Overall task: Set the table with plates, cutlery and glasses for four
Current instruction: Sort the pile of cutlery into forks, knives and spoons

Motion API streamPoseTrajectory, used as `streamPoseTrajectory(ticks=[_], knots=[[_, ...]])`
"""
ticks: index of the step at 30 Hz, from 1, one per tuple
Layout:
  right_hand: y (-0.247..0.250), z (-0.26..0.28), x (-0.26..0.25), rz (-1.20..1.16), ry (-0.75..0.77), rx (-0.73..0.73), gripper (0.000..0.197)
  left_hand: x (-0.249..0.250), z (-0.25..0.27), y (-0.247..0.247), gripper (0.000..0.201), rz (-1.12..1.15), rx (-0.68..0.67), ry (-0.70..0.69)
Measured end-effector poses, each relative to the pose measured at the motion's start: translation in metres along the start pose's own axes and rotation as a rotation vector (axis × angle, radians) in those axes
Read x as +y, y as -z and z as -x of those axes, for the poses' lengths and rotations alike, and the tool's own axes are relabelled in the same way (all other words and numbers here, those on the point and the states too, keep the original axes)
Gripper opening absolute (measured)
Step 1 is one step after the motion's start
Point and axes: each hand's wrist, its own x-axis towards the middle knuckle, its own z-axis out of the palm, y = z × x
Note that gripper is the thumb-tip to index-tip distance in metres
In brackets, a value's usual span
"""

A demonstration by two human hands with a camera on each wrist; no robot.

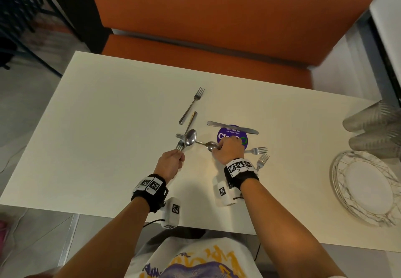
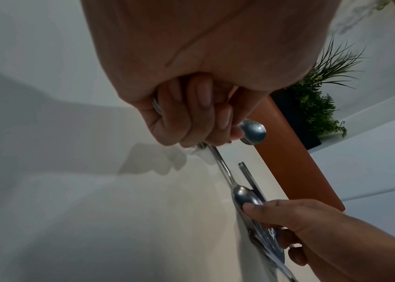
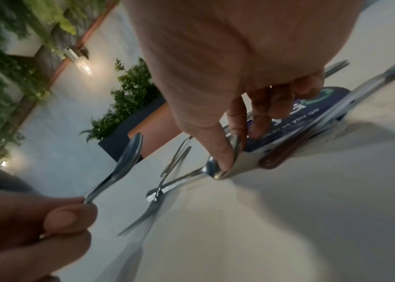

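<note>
An orange upholstered bench (image 1: 217,17) stands beyond the white table (image 1: 97,114). Green plants in a dark planter (image 3: 129,99) line a pale wall, lit by wall lamps (image 3: 80,61).

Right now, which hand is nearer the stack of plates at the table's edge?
Right. The right hand pinches a spoon by the purple sticker, mid-table, on the side toward the plates. The left hand, gripping another spoon, is farther away.

Cutlery: spoon (image 1: 190,138), fork (image 1: 192,105), knife (image 1: 232,127), polished shiny metal. Table (image 1: 108,125): smooth matt cream top. Plates (image 1: 366,187): glossy, marble-patterned rim. Far bench (image 1: 217,17): matt orange upholstery.
</note>
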Motion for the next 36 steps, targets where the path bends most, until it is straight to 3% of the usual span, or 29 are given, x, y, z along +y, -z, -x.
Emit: streamPoseTrajectory(ticks=[9,15,22,31,36], knots=[[0.019,0.01,0.018,-0.392,-0.02,-0.004,0.011,0.012,-0.003,-0.003,0.031,-0.007,0.001,-0.045],[0.045,0.03,0.029,-0.499,-0.004,0.14,0.012,0.017,-0.01,-0.007,0.034,-0.107,0.039,-0.121],[0.095,0.04,0.03,-0.496,0.237,0.241,0.01,0.024,-0.017,-0.017,0.033,-0.303,0.077,-0.288],[0.1,0.03,0.003,-0.409,0.333,0.256,0.01,0.049,0.004,-0.037,0.032,0.08,-0.352,-0.12],[0.089,0.034,0.001,-0.365,0.334,0.354,0.014,0.052,0.009,-0.041,0.034,0.054,-0.408,-0.074]])
